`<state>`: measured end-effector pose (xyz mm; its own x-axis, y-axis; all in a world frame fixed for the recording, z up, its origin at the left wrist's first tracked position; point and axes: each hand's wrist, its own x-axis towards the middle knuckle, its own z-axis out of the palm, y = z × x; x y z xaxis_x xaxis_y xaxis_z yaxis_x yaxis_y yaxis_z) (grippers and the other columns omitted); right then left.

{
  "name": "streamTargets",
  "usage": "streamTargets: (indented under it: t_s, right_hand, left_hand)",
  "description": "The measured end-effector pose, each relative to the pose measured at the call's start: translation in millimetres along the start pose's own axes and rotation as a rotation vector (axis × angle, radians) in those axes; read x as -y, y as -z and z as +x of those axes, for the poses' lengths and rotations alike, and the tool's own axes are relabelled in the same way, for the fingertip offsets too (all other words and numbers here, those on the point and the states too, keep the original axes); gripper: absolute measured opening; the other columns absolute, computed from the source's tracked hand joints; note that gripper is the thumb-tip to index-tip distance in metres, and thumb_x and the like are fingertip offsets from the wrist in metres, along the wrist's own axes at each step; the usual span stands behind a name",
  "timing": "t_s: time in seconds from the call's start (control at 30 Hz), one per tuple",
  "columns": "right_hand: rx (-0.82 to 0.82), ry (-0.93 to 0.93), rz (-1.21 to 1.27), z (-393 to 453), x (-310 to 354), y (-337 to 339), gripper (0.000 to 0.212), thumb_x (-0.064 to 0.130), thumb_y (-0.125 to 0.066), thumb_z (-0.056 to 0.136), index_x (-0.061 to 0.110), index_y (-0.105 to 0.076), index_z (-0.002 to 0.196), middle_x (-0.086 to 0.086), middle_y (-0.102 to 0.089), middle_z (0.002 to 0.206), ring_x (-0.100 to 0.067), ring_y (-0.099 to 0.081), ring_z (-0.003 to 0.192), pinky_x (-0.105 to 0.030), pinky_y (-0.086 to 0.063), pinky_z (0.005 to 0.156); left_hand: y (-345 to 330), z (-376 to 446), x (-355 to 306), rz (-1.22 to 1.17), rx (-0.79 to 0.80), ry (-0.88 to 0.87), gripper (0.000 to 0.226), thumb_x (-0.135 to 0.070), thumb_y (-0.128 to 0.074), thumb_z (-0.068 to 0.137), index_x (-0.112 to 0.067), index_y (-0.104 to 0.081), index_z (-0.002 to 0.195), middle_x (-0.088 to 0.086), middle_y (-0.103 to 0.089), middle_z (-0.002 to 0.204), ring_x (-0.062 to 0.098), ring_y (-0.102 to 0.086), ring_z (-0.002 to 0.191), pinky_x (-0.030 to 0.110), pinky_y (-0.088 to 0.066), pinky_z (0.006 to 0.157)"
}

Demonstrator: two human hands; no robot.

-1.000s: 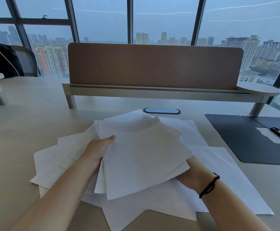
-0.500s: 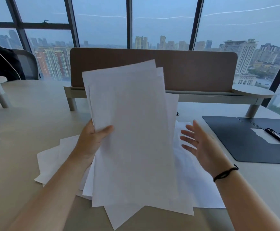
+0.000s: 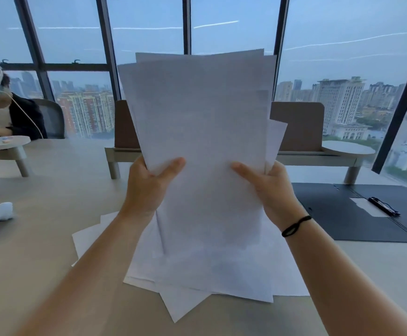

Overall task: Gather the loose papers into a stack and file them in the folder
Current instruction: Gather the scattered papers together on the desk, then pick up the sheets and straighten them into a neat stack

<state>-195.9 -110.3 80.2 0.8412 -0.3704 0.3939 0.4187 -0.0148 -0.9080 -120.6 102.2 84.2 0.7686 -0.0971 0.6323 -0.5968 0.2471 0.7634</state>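
Both thumbs pinch an upright sheaf of papers, left hand and right hand clamped on its sides. Edges look uneven; loose sheets remain on the desk. The folder lies open, far right, unfilled.

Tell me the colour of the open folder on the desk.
Black folder, seen in the head view.

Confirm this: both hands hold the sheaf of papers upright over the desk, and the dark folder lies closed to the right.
Not quite. The folder lies open, not closed: the head view shows both dark leaves spread flat on the desk, with its clip bar exposed. The rest holds: the left hand and right hand grip the sheaf of papers upright.
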Motion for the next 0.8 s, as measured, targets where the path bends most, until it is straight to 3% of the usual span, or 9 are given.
streamTargets:
  t_s: [0.07, 0.13, 0.2, 0.33, 0.43, 0.6, 0.7, 0.8]
  right_hand:
    - [0.014, 0.039, 0.017, -6.9, 7.9, 1.3, 0.035, 0.017, -0.084, 0.075, 0.011, -0.074, 0.108, -0.007, -0.080, 0.103, -0.025, -0.076, 0.096, -0.041, -0.062, 0.081]
    - [0.032, 0.064, 0.025, -14.4, 10.2, 5.2, 0.048, 0.023, -0.084, 0.069, 0.014, -0.070, 0.114, -0.004, -0.079, 0.107, -0.022, -0.075, 0.099, -0.036, -0.061, 0.081]
    - [0.040, 0.069, 0.023, -20.3, 9.4, 9.9, 0.054, 0.027, -0.085, 0.068, 0.016, -0.068, 0.118, -0.003, -0.077, 0.112, -0.022, -0.074, 0.103, -0.038, -0.061, 0.084]
    - [0.032, 0.062, 0.025, -27.8, -5.3, 16.9, 0.055, 0.033, -0.085, 0.073, 0.020, -0.065, 0.123, -0.005, -0.075, 0.119, -0.024, -0.071, 0.110, -0.042, -0.058, 0.089]
    - [0.016, -0.017, 0.012, -35.4, -27.4, 12.8, 0.059, 0.041, -0.086, 0.071, 0.021, -0.067, 0.124, -0.004, -0.075, 0.119, -0.023, -0.071, 0.110, -0.047, -0.057, 0.093]
    - [0.018, -0.082, -0.021, -34.1, -43.9, 10.0, 0.049, 0.037, -0.079, 0.078, 0.020, -0.067, 0.122, -0.002, -0.077, 0.114, -0.020, -0.073, 0.106, -0.045, -0.057, 0.093]
    - [-0.060, -0.120, -0.042, -26.2, -43.7, 19.0, 0.029, 0.043, -0.063, 0.093, 0.018, -0.067, 0.108, -0.001, -0.079, 0.089, -0.021, -0.073, 0.086, -0.041, -0.056, 0.083]
    - [-0.183, -0.202, -0.183, -19.3, -61.4, 30.7, 0.050, 0.058, -0.045, 0.097, 0.014, -0.070, 0.094, -0.008, -0.077, 0.080, -0.025, -0.072, 0.081, -0.040, -0.055, 0.080]
  left_hand:
    - [0.5, 1.0, -3.8, -0.008, 0.035, -0.011, 0.052, -0.013, -0.080, 0.077, -0.064, -0.070, 0.081, -0.028, -0.075, 0.084, -0.002, -0.072, 0.083, 0.021, -0.059, 0.076]
    - [4.5, -0.3, -2.5, -0.008, 0.067, 0.053, 0.030, -0.028, -0.082, 0.073, -0.048, -0.074, 0.094, -0.021, -0.077, 0.090, 0.004, -0.074, 0.089, 0.022, -0.059, 0.077]
    - [9.4, -3.6, 3.2, -0.003, 0.111, 0.147, 0.036, -0.041, -0.081, 0.075, -0.037, -0.068, 0.109, -0.015, -0.076, 0.097, 0.010, -0.073, 0.096, 0.029, -0.061, 0.079]
    - [12.6, -15.5, 18.1, -0.033, 0.162, 0.288, 0.047, -0.052, -0.076, 0.067, -0.030, -0.071, 0.108, -0.005, -0.078, 0.102, 0.016, -0.074, 0.097, 0.038, -0.061, 0.083]
    - [9.9, -32.9, 41.4, -0.006, 0.185, 0.421, 0.042, -0.041, -0.081, 0.070, -0.020, -0.076, 0.106, 0.003, -0.079, 0.105, 0.023, -0.074, 0.101, 0.046, -0.057, 0.094]
    - [10.1, -43.4, 63.5, 0.013, 0.159, 0.510, 0.011, -0.016, -0.076, 0.086, -0.019, -0.077, 0.096, 0.001, -0.080, 0.101, 0.021, -0.074, 0.099, 0.035, -0.057, 0.089]
    - [19.6, -28.8, 73.5, 0.065, 0.040, 0.503, 0.005, -0.020, -0.072, 0.091, -0.018, -0.076, 0.091, -0.005, -0.080, 0.091, 0.015, -0.076, 0.090, 0.032, -0.056, 0.082]
    - [35.7, -17.6, 93.9, -0.129, -0.231, 0.624, 0.022, -0.025, -0.072, 0.090, -0.013, -0.073, 0.108, -0.002, -0.078, 0.105, 0.017, -0.072, 0.100, 0.038, -0.054, 0.096]
